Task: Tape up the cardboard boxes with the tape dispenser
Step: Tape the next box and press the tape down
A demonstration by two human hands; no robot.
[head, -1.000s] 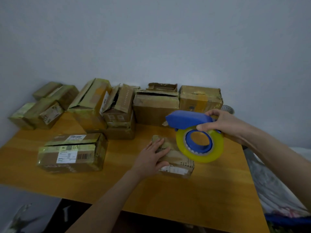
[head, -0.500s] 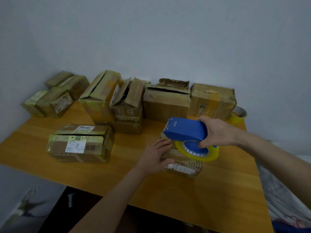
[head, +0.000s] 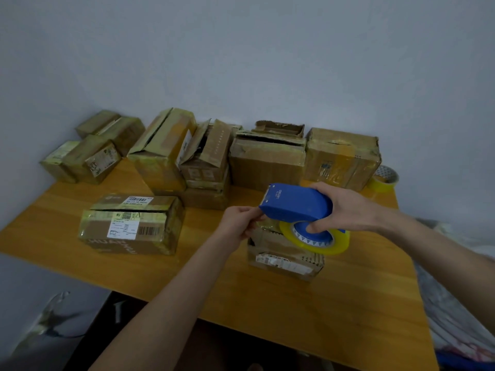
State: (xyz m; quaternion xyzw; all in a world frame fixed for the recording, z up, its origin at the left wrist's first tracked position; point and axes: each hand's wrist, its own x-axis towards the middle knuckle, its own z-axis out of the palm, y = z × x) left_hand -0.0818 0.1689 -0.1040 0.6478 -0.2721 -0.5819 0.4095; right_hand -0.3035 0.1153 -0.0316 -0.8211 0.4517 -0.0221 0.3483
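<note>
A small worn cardboard box (head: 284, 255) with a torn white label lies on the wooden table (head: 294, 311) right of centre. Just above it my right hand (head: 345, 207) grips a blue tape dispenser (head: 294, 203) loaded with a yellowish tape roll (head: 321, 243). My left hand (head: 239, 223) is raised off the box, and its fingers pinch at the dispenser's front end, where the tape comes out. The tape end itself is too thin to make out.
A taped box with a barcode label (head: 131, 226) lies to the left. Several taped and open cardboard boxes (head: 267, 156) stand in a row along the back wall. A spare tape roll (head: 384, 178) sits at the table's back right corner. The table's edges are near on the right and front.
My left hand has lifted off the small box and gone to the dispenser's front end. My right hand has lowered the dispenser closer over the box.
</note>
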